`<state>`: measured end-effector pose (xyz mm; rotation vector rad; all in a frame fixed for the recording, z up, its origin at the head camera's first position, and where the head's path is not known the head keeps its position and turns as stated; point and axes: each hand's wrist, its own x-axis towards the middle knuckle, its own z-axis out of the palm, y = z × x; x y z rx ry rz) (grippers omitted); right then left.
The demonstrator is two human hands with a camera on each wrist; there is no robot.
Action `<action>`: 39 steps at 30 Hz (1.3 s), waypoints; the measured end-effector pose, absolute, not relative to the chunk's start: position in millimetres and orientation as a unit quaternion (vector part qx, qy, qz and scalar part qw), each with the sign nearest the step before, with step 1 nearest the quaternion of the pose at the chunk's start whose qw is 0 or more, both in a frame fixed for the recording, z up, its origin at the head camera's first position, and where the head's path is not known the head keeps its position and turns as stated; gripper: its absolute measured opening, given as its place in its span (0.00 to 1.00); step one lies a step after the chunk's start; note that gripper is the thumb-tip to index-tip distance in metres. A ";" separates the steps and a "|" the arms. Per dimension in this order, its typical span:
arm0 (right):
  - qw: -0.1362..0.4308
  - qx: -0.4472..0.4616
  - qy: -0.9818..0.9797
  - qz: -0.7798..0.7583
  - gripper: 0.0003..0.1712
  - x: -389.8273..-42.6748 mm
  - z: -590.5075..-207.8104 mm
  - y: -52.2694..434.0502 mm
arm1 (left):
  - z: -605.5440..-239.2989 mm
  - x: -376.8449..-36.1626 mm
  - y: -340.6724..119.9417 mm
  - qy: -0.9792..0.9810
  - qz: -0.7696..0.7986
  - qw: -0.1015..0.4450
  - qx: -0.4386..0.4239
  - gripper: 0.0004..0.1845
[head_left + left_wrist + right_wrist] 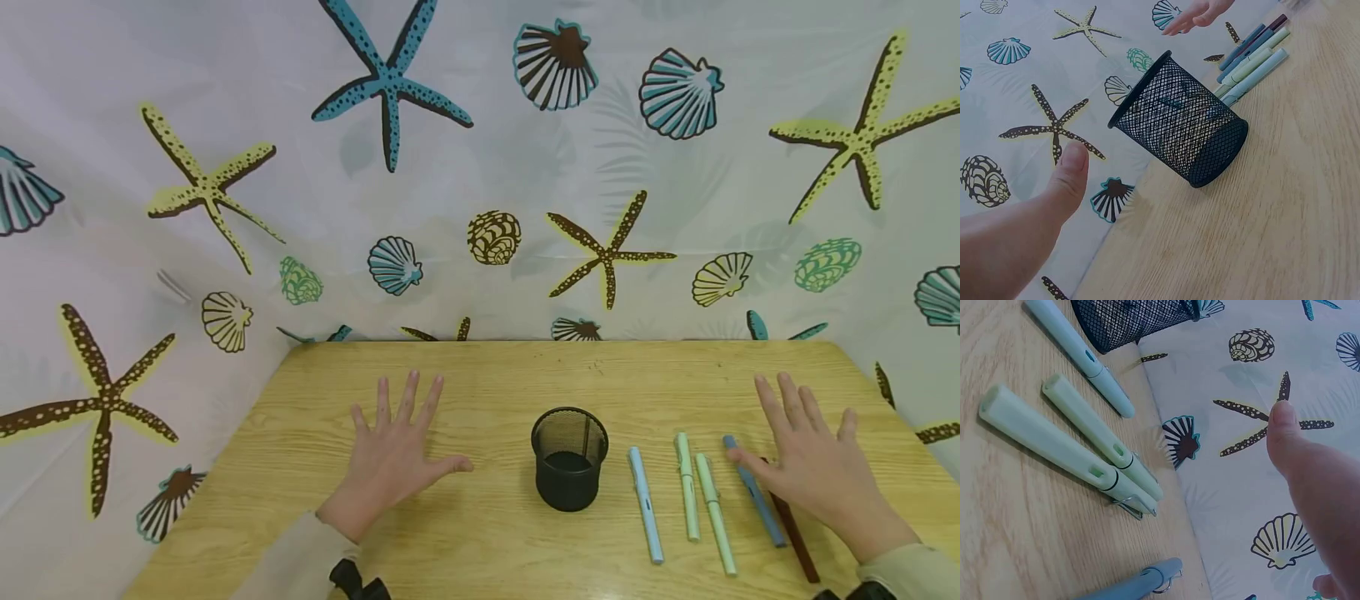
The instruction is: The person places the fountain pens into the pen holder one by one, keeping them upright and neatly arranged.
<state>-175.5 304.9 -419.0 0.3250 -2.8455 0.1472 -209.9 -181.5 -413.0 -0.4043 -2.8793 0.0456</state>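
A black mesh pen cup (pixel 568 457) stands upright and empty at the middle of the wooden table (pixel 480 550). Right of it lie several pens side by side: a light blue pen (pixel 646 505), two light green pens (pixel 686 487) (pixel 715 513), a dark blue pen (pixel 759 500) and a dark red pen (pixel 797 543). My left hand (pixel 397 454) lies palm down with fingers spread, left of the cup, holding nothing. My right hand (pixel 813 467) is spread open over the dark blue and dark red pens; I cannot tell whether it touches them. The left wrist view shows the cup (pixel 1179 122) beyond my thumb (pixel 1072 169).
A curtain printed with starfish and shells (pixel 480 167) hangs behind and around both sides of the table. The table's back edge (pixel 570 342) meets the curtain. Bare wood lies between my left hand and the cup.
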 end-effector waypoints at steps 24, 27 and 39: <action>0.171 0.085 -0.955 0.227 0.43 -176.2 -396.9 271.0 | -413.7 -208.7 -146.4 -0.962 -0.133 0.182 -0.153 0.55; 0.192 0.092 -0.947 0.240 0.39 -176.1 -396.7 265.2 | -412.9 -208.7 -140.6 -0.957 -0.151 0.191 -0.160 0.54; 0.208 0.098 -0.939 0.258 0.33 -178.1 -403.5 245.8 | -416.1 -206.5 -120.7 -0.922 -0.250 0.222 -0.195 0.47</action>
